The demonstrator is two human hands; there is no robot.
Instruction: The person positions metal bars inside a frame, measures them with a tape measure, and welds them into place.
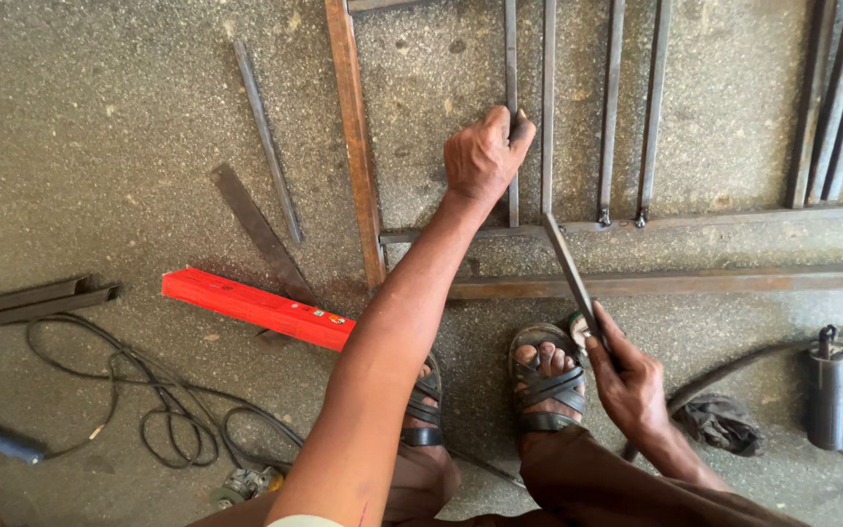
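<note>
Fingers of your left hand point(483, 156) grip the upright steel bar point(511, 59), right hand point(629, 376) clutches the flat file point(566, 265), so keep that bar steady on the frame point(355, 137).

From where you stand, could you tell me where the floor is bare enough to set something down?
The floor is bare at upper left, left of the loose rod, and between the red level and the cable. It is crowded around the frame, where the left hand grips a bar, and near the right hand.
</note>
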